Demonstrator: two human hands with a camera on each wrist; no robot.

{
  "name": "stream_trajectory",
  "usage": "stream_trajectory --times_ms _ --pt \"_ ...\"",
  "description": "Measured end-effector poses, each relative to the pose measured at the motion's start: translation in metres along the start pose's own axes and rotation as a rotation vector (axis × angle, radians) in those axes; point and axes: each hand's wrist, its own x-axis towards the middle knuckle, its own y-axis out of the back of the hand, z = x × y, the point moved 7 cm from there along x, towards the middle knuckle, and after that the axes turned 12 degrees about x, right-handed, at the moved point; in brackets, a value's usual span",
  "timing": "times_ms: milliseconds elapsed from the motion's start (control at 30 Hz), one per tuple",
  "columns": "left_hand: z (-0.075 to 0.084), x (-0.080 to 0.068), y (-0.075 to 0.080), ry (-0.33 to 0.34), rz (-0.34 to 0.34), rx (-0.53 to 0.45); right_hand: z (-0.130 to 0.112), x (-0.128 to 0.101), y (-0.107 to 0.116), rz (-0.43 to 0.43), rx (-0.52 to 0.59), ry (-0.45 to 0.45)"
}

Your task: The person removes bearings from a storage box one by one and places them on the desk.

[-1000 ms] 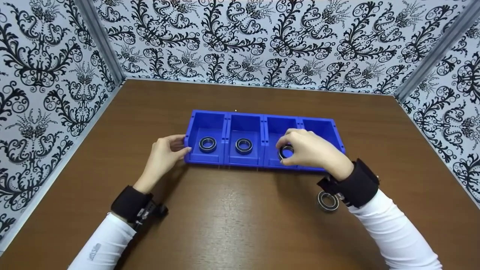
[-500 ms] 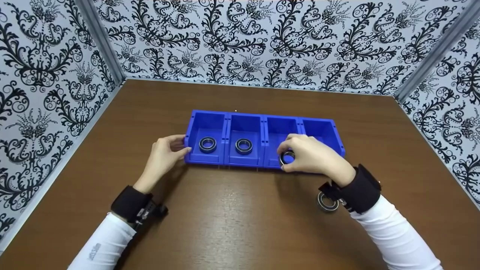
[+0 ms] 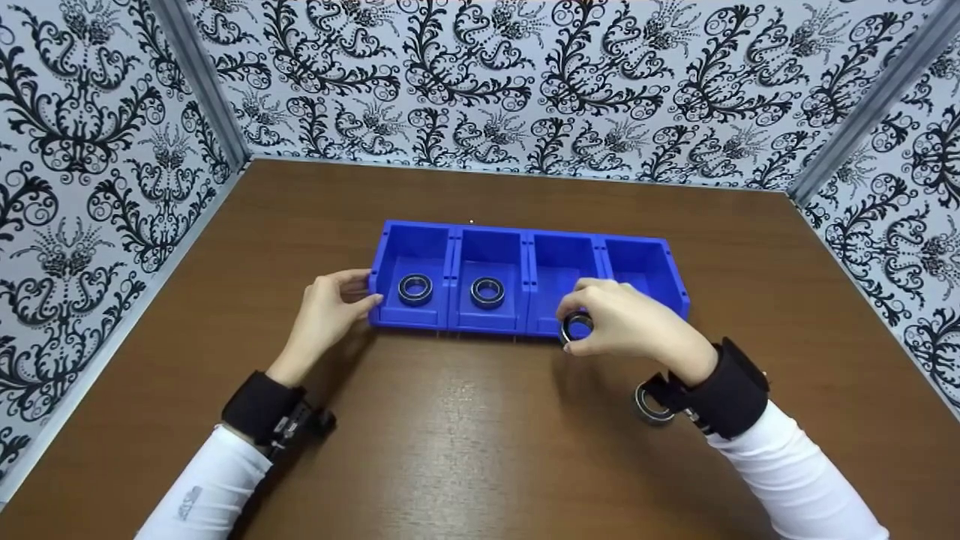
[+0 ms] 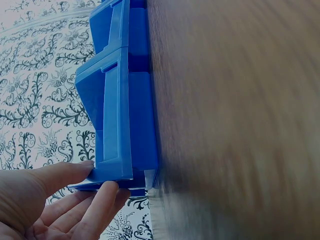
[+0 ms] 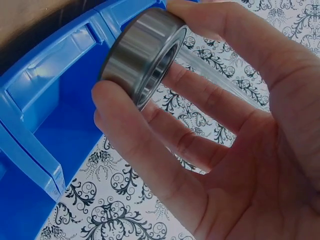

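The steel bearing (image 5: 142, 47) is pinched between the thumb and fingertips of my right hand (image 3: 630, 319), tilted, its hole showing from above. It is at the front edge of the third compartment from the left in the blue bin row (image 3: 487, 321); whether it touches that edge I cannot tell. My left hand (image 3: 330, 311), well apart from the right, grips the left end wall of the row between thumb and fingers. In the leftmost compartment lies a second bearing (image 3: 415, 302), and in the one beside it a third bearing (image 3: 487, 304). A fourth bearing (image 3: 655, 421) rests on the brown table (image 3: 450, 465), partly hidden by the black strap (image 3: 726, 390) on my right wrist. I wear white sleeves (image 3: 795, 469), and black-and-white patterned panels (image 3: 487, 82) stand beyond the table and on both sides
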Motion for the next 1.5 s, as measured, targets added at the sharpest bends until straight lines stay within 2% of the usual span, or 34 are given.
stream_trajectory --times_ms 467,967,1500 --pt "0.001 0.001 0.0 -0.002 -0.004 -0.015 -0.003 -0.006 -0.007 -0.019 0.006 0.023" --pt "0.001 0.001 0.0 -0.005 0.001 0.01 -0.003 -0.012 -0.02 -0.036 0.015 0.055" --pt "0.001 0.0 0.0 -0.006 0.004 0.012 -0.002 -0.018 -0.035 -0.091 0.027 0.043"
